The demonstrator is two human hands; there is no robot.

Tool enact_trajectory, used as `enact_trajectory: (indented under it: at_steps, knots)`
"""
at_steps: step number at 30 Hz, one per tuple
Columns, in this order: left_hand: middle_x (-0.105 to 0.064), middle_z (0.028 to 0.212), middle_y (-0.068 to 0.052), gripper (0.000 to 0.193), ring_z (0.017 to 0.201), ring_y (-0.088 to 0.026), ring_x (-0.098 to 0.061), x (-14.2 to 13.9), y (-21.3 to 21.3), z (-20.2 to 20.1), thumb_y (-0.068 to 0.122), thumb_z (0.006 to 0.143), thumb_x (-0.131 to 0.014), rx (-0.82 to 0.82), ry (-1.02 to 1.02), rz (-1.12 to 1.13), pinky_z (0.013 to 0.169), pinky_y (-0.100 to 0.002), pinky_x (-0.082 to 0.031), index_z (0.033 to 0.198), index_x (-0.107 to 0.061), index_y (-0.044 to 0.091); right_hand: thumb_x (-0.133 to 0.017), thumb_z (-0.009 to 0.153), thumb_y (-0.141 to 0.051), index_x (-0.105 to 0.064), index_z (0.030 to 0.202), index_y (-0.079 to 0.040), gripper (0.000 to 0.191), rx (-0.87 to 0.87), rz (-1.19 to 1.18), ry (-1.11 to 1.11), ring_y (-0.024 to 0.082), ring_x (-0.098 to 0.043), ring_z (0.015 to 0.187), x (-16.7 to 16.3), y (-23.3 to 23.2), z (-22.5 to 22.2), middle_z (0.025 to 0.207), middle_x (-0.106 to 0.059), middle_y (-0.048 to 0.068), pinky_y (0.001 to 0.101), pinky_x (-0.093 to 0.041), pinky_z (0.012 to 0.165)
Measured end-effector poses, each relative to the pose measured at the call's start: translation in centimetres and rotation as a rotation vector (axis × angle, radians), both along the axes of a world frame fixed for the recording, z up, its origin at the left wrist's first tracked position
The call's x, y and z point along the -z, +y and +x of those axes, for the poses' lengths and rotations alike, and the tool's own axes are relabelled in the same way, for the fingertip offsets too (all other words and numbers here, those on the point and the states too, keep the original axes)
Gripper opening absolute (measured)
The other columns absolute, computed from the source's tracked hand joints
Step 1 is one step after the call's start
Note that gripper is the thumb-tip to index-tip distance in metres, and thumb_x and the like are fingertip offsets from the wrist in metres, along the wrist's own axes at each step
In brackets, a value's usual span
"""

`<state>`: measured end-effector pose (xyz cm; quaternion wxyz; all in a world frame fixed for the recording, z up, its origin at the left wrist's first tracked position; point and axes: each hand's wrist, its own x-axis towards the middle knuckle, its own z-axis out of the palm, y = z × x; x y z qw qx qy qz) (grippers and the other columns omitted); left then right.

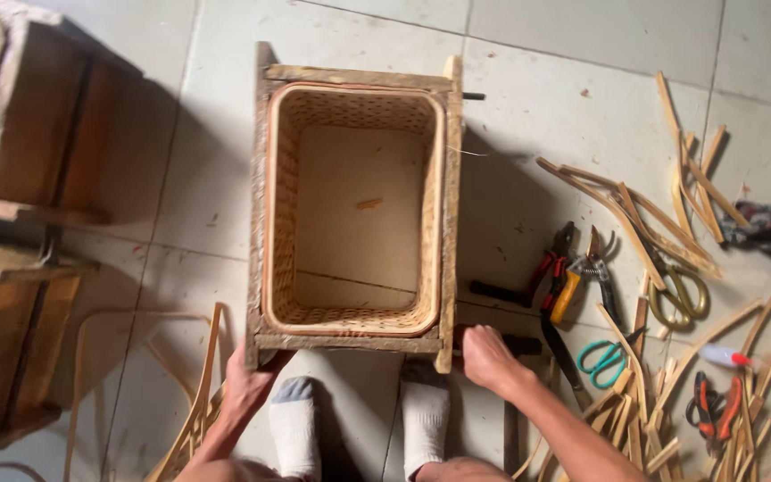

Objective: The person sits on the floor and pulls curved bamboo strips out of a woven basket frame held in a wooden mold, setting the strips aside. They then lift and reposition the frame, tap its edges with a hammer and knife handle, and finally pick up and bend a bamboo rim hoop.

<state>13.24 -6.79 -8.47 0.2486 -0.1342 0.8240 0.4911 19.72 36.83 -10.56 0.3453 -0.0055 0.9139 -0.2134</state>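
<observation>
Head view. A rectangular woven cane basket point(356, 207) sits inside a rough wooden frame mould point(261, 205), standing on the pale tiled floor point(564, 54) directly ahead of the person's two feet in grey-white socks point(363, 424).

The left hand point(247, 384) is at the near left corner of the frame, fingers tucked under its lower edge; whether they are spread or closed cannot be told. The right hand point(485, 355) is closed, fingers wrapped around a dark handle point(519, 342) that projects from the near right corner of the frame.

To the right on the floor: red-handled pliers point(553, 259), orange-handled cutters point(577, 281), yellow-handled shears point(680, 295), teal-handled scissors point(607, 359), and loose cut cane strips point(671, 223). Further strips point(198, 393) lie at the near left. Dark wooden crates point(29, 116) stand along the left edge.

Risk, as judged: the frame is gripped at near corners only; an uneven pull could tip it or rack the weave. The right forearm lies close over tool blades and strip ends, so a sideways slip may cut or snag.

Room: open floor beyond the far side of the frame; right side crowded; left side narrowed by crates.
</observation>
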Motion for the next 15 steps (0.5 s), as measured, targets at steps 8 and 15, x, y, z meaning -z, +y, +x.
enact_trajectory:
  at_steps: [8, 15]
  knots:
    - [-0.072, 0.123, -0.011, 0.061, 0.107, -0.024, -0.071, -0.2, 1.9, -0.9, 0.003, 0.083, -0.073, -0.11, 0.116, 0.079, 0.093, -0.037, -0.058, 0.141, -0.056, 0.012, -0.085, 0.073, -0.041, -0.069, 0.085, 0.006, 0.051, -0.015, 0.198, 0.3, 0.038, -0.068, 0.083, 0.6, -1.1, 2.2, 0.079, -0.068, 0.026, 0.0516, -0.053, 0.085]
    - [-0.075, 0.121, -0.012, 0.052, 0.107, -0.028, -0.07, -5.3, 2.7, -2.7, 0.019, 0.085, -0.081, -0.053, 0.145, -0.017, 0.094, -0.039, -0.054, 0.133, -0.064, 0.011, -0.074, 0.082, -0.02, -0.071, 0.102, 0.004, 0.031, -0.063, 0.21, -0.055, 0.039, -0.069, 0.086, -3.0, -1.1, -0.3, 0.086, -0.068, 0.029, 0.0448, -0.054, 0.088]
